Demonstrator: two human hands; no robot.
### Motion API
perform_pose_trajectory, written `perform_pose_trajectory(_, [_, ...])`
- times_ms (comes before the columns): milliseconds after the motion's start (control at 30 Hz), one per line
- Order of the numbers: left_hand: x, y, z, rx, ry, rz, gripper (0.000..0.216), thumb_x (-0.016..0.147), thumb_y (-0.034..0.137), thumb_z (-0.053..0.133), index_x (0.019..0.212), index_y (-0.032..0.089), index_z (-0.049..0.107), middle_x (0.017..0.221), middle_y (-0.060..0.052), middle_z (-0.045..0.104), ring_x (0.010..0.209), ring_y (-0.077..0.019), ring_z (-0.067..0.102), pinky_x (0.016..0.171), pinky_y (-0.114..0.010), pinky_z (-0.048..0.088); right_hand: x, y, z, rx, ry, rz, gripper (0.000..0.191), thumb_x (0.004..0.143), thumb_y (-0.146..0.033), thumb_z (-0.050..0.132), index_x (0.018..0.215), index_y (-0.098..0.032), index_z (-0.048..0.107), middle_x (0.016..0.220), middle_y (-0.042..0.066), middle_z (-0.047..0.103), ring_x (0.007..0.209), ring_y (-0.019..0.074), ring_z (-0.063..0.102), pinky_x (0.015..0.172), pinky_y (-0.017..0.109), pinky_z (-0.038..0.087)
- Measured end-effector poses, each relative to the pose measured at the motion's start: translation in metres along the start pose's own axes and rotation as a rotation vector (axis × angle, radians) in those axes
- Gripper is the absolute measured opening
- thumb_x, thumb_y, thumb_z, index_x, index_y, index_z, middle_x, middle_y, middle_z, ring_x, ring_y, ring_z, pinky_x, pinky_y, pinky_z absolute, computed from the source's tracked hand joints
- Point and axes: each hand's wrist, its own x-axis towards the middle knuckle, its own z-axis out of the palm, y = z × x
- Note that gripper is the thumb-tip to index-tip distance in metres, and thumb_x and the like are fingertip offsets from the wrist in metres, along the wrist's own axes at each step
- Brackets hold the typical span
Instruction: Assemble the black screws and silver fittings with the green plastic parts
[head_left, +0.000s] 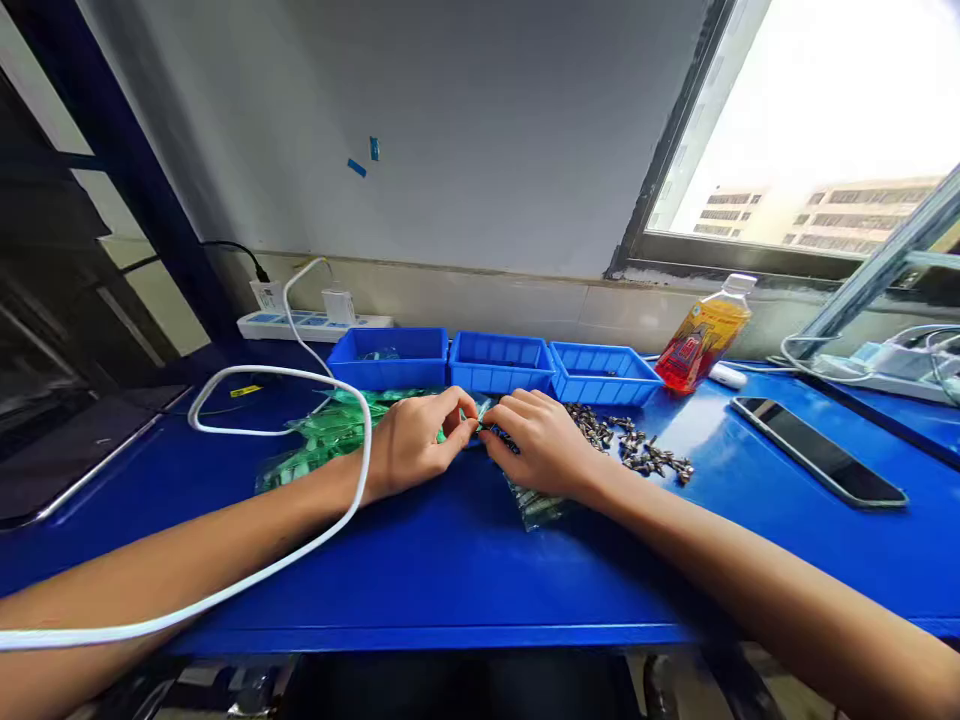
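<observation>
My left hand (418, 440) and my right hand (538, 440) meet at the middle of the blue table (465, 560), fingers pinched together on a small part I cannot make out. Under my left hand lie clear bags of green parts (322, 440). A clear bag (536, 505) sticks out from beneath my right wrist. A heap of small dark metal screws (634, 445) lies just right of my right hand.
Three blue bins (499, 362) stand in a row behind my hands. A white cable (277, 400) loops across my left forearm from a power strip (311, 322). An orange drink bottle (703, 335), a phone (817, 450) and a laptop (67, 450) also sit on the table.
</observation>
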Motion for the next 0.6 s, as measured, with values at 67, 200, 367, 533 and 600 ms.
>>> perform_pose_trajectory(67, [0.0, 0.0016, -0.0004, -0.007, 0.006, -0.007, 0.015, 0.079, 0.03, 0.044, 0.078, 0.019, 0.054, 0.056, 0.004, 0.056, 0.049, -0.0103, 0.051, 0.049, -0.02, 0.037, -0.0009, 0.0001, -0.0024, 0.01, 0.03, -0.005, 0.018, 0.084, -0.022, 0.047, 0.073, -0.016, 0.059, 0.064, 0.002, 0.061, 0.061, 0.0143, 0.052, 0.059, 0.028, 0.035])
perform_pose_trajectory(200, [0.0002, 0.0028, -0.0008, -0.025, -0.006, -0.008, 0.012, 0.079, 0.027, 0.045, 0.079, 0.019, 0.054, 0.058, 0.004, 0.057, 0.05, -0.01, 0.052, 0.05, -0.019, 0.037, -0.0015, 0.0029, -0.0039, 0.067, 0.084, 0.022, 0.015, 0.085, -0.021, 0.046, 0.076, -0.017, 0.058, 0.065, 0.003, 0.062, 0.06, 0.0134, 0.051, 0.059, 0.027, 0.037])
perform_pose_trajectory(367, [-0.0008, 0.0017, -0.0008, -0.012, -0.013, -0.018, 0.01, 0.079, 0.026, 0.048, 0.082, 0.019, 0.055, 0.058, 0.004, 0.055, 0.051, -0.0099, 0.05, 0.053, -0.02, 0.039, 0.0004, 0.004, -0.0012, 0.122, 0.123, 0.041, 0.01, 0.082, -0.019, 0.049, 0.078, -0.017, 0.057, 0.067, 0.003, 0.062, 0.062, 0.0138, 0.052, 0.061, 0.026, 0.039])
perform_pose_trajectory(533, [-0.0012, 0.0021, -0.0022, -0.023, -0.013, -0.04, 0.014, 0.08, 0.023, 0.045, 0.087, 0.017, 0.055, 0.056, 0.005, 0.054, 0.048, -0.0097, 0.049, 0.05, -0.02, 0.036, 0.0026, 0.0012, 0.0023, 0.082, 0.175, 0.038, 0.01, 0.081, -0.019, 0.05, 0.076, -0.017, 0.058, 0.065, 0.003, 0.061, 0.06, 0.0135, 0.051, 0.059, 0.026, 0.038])
perform_pose_trajectory(600, [-0.0009, 0.0009, -0.0031, -0.02, -0.018, -0.042, 0.015, 0.081, 0.022, 0.044, 0.089, 0.017, 0.056, 0.057, 0.004, 0.056, 0.05, -0.0101, 0.051, 0.051, -0.02, 0.038, 0.003, 0.0012, 0.0037, 0.07, 0.18, 0.031, 0.011, 0.081, -0.02, 0.049, 0.075, -0.017, 0.057, 0.064, 0.003, 0.06, 0.06, 0.0136, 0.051, 0.059, 0.026, 0.038])
